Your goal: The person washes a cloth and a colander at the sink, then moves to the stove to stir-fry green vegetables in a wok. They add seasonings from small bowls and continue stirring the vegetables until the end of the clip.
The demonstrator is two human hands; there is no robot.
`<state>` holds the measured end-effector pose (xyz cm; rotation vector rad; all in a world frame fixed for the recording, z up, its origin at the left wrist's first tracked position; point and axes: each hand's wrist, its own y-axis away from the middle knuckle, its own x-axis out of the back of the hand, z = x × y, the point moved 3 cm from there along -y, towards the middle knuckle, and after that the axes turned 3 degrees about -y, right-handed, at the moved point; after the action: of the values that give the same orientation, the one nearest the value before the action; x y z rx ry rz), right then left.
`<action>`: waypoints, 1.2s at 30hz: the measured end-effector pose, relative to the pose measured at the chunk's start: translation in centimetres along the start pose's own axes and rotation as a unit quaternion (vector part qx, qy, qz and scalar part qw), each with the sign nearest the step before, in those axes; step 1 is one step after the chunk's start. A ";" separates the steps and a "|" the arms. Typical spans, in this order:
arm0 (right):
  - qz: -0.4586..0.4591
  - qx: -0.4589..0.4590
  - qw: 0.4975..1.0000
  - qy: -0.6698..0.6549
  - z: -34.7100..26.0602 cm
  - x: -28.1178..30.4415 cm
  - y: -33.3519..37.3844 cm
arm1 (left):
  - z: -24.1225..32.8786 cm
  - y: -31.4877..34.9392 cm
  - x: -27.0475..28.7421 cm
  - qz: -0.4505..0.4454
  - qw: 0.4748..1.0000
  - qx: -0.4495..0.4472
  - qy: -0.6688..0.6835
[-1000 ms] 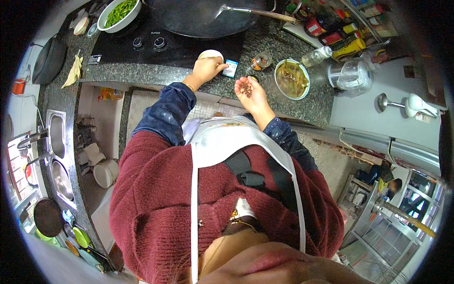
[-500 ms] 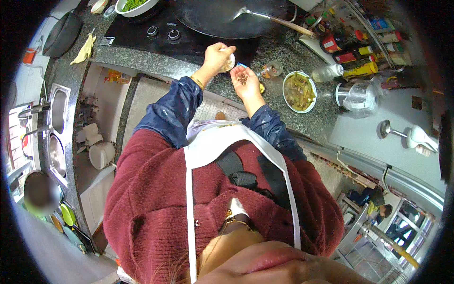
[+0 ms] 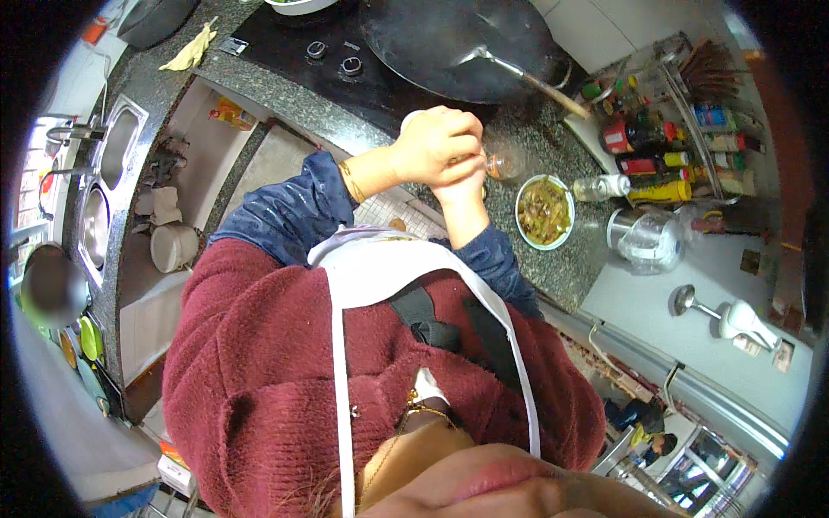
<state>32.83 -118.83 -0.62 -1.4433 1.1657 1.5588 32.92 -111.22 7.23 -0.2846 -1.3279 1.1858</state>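
My left hand [image 3: 438, 147] is folded over my right hand [image 3: 462, 192] above the counter's front edge, beside the hob. Its fingers curl down against the right hand. A small white dish [image 3: 409, 119] shows only as a pale rim behind the left hand, which seems to be gripping it. The right hand's fingers and palm are covered, so the small brown pieces seen in it earlier are hidden. Just right of the hands stands a clear jar [image 3: 503, 164] with brownish contents. Further right is a white bowl [image 3: 522, 216] of green-brown vegetables.
Beyond the hands, a large dark wok [image 3: 423, 56] sits on the black hob [image 3: 294, 69], with a wooden-handled spatula [image 3: 548, 91] in it. Bottles [image 3: 656, 164] crowd a rack at right, near a plastic-covered pot [image 3: 643, 237]. A yellow cloth [image 3: 192, 47] lies at left.
The left hand has moved right, over the right hand, covering the open palm with its brown pieces. The view has also shifted, so the counter appears lower and the green-filled bowl is mostly out.
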 end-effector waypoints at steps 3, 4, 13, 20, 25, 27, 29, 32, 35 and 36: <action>-0.017 -0.014 0.999 -0.034 0.3 -1.6 -0.5 | 0.4 -1.3 1.0 0.041 0.999 -0.013 -0.020; -0.018 -0.013 0.999 -0.032 0.4 -2.0 -0.9 | 0.4 -1.6 1.4 0.030 0.998 -0.003 -0.046; 0.010 0.023 1.000 0.008 3.6 -3.0 -4.3 | -3.7 -2.9 3.7 -0.030 0.992 0.079 -0.096; 0.052 0.077 0.996 0.020 9.9 -2.8 -9.0 | -10.2 -1.7 10.1 -0.049 0.996 -0.005 -0.076; 0.075 0.115 0.988 0.065 16.5 -3.7 -15.0 | -17.5 0.8 14.2 -0.049 0.998 0.003 0.049; 0.098 0.142 0.977 0.125 18.8 -3.9 -16.7 | -19.7 2.0 16.2 -0.114 0.991 0.022 0.071; 0.125 0.150 0.970 0.142 20.6 -3.6 -18.4 | -22.9 3.4 18.4 -0.076 0.978 0.107 0.165; 0.174 0.147 0.966 -0.123 22.7 -4.0 -19.5 | -29.6 5.9 20.7 0.067 0.908 0.327 0.253; 0.164 0.155 0.968 -0.113 23.1 -4.3 -19.1 | -41.9 12.2 21.1 0.190 0.829 0.491 0.190; 0.172 0.164 0.965 -0.109 23.0 -4.0 -18.6 | -45.1 14.2 21.0 0.199 0.751 0.589 0.221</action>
<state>42.46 -90.58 -0.12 -0.8621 1.5117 1.6083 59.78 -68.66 -4.64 0.1010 0.0749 1.9388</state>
